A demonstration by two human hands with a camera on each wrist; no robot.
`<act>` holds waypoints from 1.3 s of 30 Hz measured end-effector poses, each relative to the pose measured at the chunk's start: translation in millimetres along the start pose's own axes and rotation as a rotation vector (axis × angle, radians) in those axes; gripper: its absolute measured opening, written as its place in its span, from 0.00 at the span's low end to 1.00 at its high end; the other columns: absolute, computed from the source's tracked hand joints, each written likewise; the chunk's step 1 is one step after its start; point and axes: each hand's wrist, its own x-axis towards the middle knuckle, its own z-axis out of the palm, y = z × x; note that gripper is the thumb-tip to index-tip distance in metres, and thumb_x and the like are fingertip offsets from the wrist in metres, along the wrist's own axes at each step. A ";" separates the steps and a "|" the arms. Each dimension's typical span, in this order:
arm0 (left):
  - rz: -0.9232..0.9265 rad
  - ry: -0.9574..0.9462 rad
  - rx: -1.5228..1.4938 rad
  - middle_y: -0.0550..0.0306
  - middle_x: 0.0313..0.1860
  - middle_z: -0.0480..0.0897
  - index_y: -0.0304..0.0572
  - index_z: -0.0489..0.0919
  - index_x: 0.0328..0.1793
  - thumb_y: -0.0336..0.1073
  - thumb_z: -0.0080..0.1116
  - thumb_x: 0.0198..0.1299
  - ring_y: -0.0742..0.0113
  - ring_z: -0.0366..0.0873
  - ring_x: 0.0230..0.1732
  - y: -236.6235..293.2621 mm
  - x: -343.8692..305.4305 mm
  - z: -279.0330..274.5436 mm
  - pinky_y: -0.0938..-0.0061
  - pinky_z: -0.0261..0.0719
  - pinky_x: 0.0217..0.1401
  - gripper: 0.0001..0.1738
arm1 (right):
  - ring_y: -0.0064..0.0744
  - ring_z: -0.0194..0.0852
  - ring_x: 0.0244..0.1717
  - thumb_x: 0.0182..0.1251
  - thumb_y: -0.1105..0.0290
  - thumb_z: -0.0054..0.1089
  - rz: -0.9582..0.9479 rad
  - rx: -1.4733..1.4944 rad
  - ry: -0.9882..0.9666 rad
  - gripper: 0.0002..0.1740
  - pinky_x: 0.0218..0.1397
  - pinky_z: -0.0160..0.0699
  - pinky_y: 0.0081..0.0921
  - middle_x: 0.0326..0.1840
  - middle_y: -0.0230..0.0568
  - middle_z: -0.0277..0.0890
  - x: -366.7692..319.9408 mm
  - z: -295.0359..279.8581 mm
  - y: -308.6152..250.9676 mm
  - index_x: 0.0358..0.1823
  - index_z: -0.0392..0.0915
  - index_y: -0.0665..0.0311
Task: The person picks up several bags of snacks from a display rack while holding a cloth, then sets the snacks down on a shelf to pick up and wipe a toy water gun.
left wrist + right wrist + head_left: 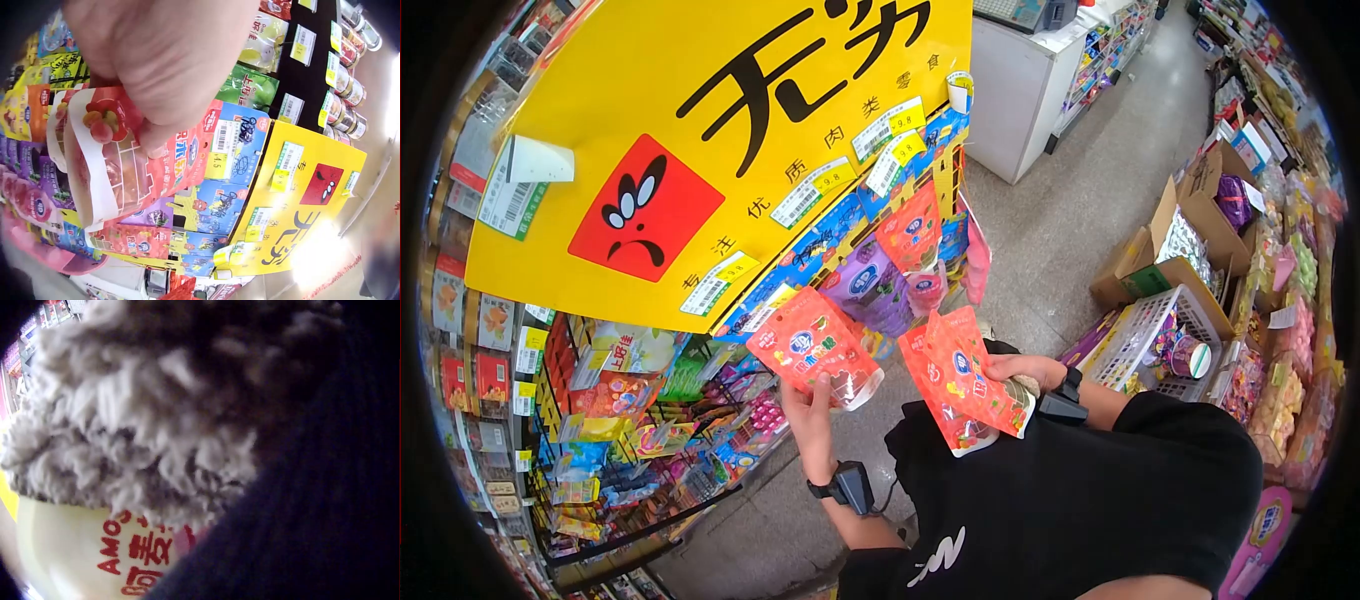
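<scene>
My left hand (808, 425) pinches the lower edge of a red gummy candy pouch (812, 345), which overlaps the front of the hanging display in the head view. The left wrist view shows the thumb pressed on the pouch (119, 156), near its clear window. At the right, my right hand (1040, 370) grips two similar red candy pouches (965, 375), overlapped and fanned in front of the black shirt. Fluffy grey fabric (137, 419) fills much of the right wrist view, above a cream pouch back (69, 550) with red lettering; the right fingers are hidden there.
Above the hanging packs spreads a yellow sign (700, 150) with price tags. Purple pouches (870, 290) and a red pouch (910, 230) hang below it. A snack rack (630, 440) stands left. A white counter (1010, 100), cardboard boxes (1170, 230) and a white basket (1135, 345) flank the aisle.
</scene>
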 end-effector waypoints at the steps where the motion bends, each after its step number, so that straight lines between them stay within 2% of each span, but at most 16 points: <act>1: -0.006 0.001 0.004 0.58 0.48 0.80 0.37 0.69 0.62 0.33 0.59 0.65 0.76 0.76 0.42 -0.8 -0.2 0.4 0.78 0.75 0.41 0.21 | 0.35 0.73 0.63 0.67 0.65 0.59 -0.002 0.001 0.001 0.35 0.66 0.72 0.34 0.65 0.46 0.70 0.0 -1.3 0.3 0.71 0.56 0.67; 5: -0.028 0.008 -0.003 0.62 0.43 0.80 0.38 0.70 0.59 0.35 0.60 0.65 0.78 0.75 0.35 -7.2 2.2 1.8 0.81 0.72 0.33 0.19 | 0.36 0.73 0.63 0.67 0.65 0.59 0.006 -0.023 0.001 0.35 0.67 0.72 0.35 0.66 0.47 0.69 0.1 -3.0 -0.6 0.71 0.55 0.68; 12: -0.075 0.002 -0.053 0.62 0.41 0.80 0.39 0.71 0.58 0.35 0.60 0.64 0.78 0.75 0.35 -28.3 3.4 -4.8 0.80 0.73 0.33 0.19 | 0.35 0.73 0.63 0.68 0.64 0.58 0.014 -0.061 0.017 0.34 0.66 0.72 0.35 0.65 0.46 0.70 -1.2 -1.2 -1.1 0.71 0.56 0.67; 15: -0.136 -0.030 -0.054 0.62 0.42 0.81 0.39 0.71 0.59 0.34 0.59 0.65 0.77 0.76 0.37 -43.2 5.5 -11.8 0.79 0.74 0.36 0.19 | 0.33 0.74 0.62 0.68 0.64 0.59 -0.020 -0.075 0.083 0.33 0.65 0.73 0.34 0.64 0.45 0.71 -3.5 5.1 1.6 0.70 0.57 0.67; 17: -0.145 -0.021 -0.017 0.59 0.48 0.80 0.37 0.70 0.61 0.33 0.57 0.66 0.74 0.76 0.41 -50.0 8.4 -12.0 0.76 0.74 0.46 0.19 | 0.32 0.74 0.61 0.68 0.63 0.59 -0.011 -0.080 0.082 0.33 0.65 0.73 0.33 0.64 0.45 0.71 -1.5 -3.1 1.9 0.70 0.58 0.67; 20: -0.062 -0.009 -0.088 0.60 0.46 0.79 0.36 0.70 0.61 0.33 0.57 0.66 0.74 0.75 0.40 -48.5 6.3 -3.6 0.77 0.74 0.45 0.20 | 0.35 0.72 0.63 0.66 0.68 0.60 0.006 0.011 0.087 0.36 0.67 0.71 0.34 0.66 0.46 0.68 -4.9 -7.8 3.3 0.71 0.55 0.66; 22: -0.079 -0.027 -0.039 0.58 0.47 0.80 0.35 0.69 0.62 0.34 0.57 0.66 0.72 0.77 0.42 -65.9 -1.3 -21.5 0.77 0.74 0.44 0.21 | 0.35 0.73 0.63 0.66 0.67 0.60 -0.010 -0.020 0.150 0.35 0.67 0.72 0.34 0.66 0.46 0.69 -3.5 -4.8 1.9 0.71 0.55 0.66; 24: -0.294 -0.031 0.350 0.54 0.49 0.80 0.33 0.68 0.63 0.37 0.57 0.66 0.70 0.78 0.45 -85.7 -11.5 -40.5 0.76 0.75 0.43 0.23 | 0.30 0.74 0.61 0.68 0.63 0.59 -0.058 -0.082 0.131 0.33 0.66 0.71 0.30 0.64 0.43 0.71 -1.9 6.7 0.8 0.70 0.59 0.66; 25: -0.292 -0.174 0.385 0.48 0.51 0.79 0.34 0.60 0.71 0.36 0.57 0.66 0.66 0.78 0.49 -65.7 -20.7 -30.0 0.71 0.76 0.53 0.31 | 0.29 0.73 0.62 0.68 0.62 0.59 -0.067 -0.099 0.134 0.33 0.67 0.71 0.29 0.65 0.42 0.71 -0.3 4.6 0.6 0.70 0.60 0.66; 28: -0.455 -0.379 0.111 0.45 0.52 0.79 0.36 0.51 0.76 0.34 0.55 0.67 0.65 0.78 0.52 -21.1 -50.7 13.9 0.71 0.77 0.54 0.36 | 0.28 0.72 0.62 0.68 0.61 0.59 -0.048 -0.215 0.158 0.33 0.67 0.70 0.27 0.66 0.40 0.70 4.5 5.8 -2.2 0.70 0.60 0.67; 30: -0.315 -0.389 0.072 0.44 0.51 0.80 0.37 0.43 0.78 0.33 0.54 0.67 0.62 0.79 0.52 -46.5 -65.2 33.0 0.70 0.79 0.54 0.40 | 0.27 0.72 0.62 0.68 0.61 0.59 -0.015 -0.318 0.166 0.33 0.66 0.70 0.26 0.66 0.39 0.70 9.5 8.8 -2.9 0.70 0.61 0.67; 31: -0.159 -0.371 0.155 0.44 0.53 0.79 0.37 0.44 0.78 0.34 0.51 0.68 0.63 0.79 0.53 -51.4 -66.0 37.5 0.71 0.79 0.52 0.38 | 0.26 0.72 0.63 0.69 0.60 0.59 -0.003 -0.323 0.170 0.33 0.66 0.70 0.26 0.66 0.38 0.70 10.6 10.4 -3.1 0.70 0.60 0.67; 32: -0.156 -0.367 0.159 0.44 0.53 0.79 0.37 0.44 0.78 0.34 0.51 0.68 0.63 0.79 0.53 -49.5 -64.6 36.6 0.71 0.79 0.52 0.38 | 0.25 0.71 0.63 0.69 0.60 0.59 0.010 -0.326 0.175 0.33 0.66 0.70 0.26 0.66 0.37 0.70 11.2 12.5 -2.0 0.70 0.60 0.66; 34: -0.483 -0.240 0.086 0.45 0.55 0.78 0.36 0.51 0.76 0.37 0.49 0.70 0.63 0.77 0.55 -41.7 -61.9 35.5 0.71 0.78 0.53 0.33 | 0.25 0.71 0.63 0.69 0.60 0.59 0.009 -0.343 0.179 0.33 0.66 0.70 0.26 0.66 0.38 0.70 12.3 15.0 -1.6 0.70 0.60 0.66; 35: -0.482 -0.236 0.085 0.45 0.55 0.78 0.36 0.51 0.76 0.37 0.49 0.70 0.63 0.77 0.55 -34.2 -62.0 33.8 0.71 0.78 0.53 0.33 | 0.25 0.71 0.63 0.69 0.60 0.59 0.017 -0.338 0.186 0.33 0.66 0.70 0.26 0.66 0.38 0.70 12.7 13.2 -1.2 0.70 0.59 0.66; 39: -0.546 -0.534 0.158 0.49 0.60 0.76 0.34 0.61 0.71 0.43 0.46 0.72 0.64 0.75 0.58 -18.3 -67.6 26.2 0.69 0.76 0.57 0.28 | 0.25 0.71 0.63 0.69 0.60 0.59 0.041 -0.355 0.181 0.33 0.66 0.70 0.26 0.66 0.38 0.70 16.4 13.3 -2.2 0.71 0.59 0.66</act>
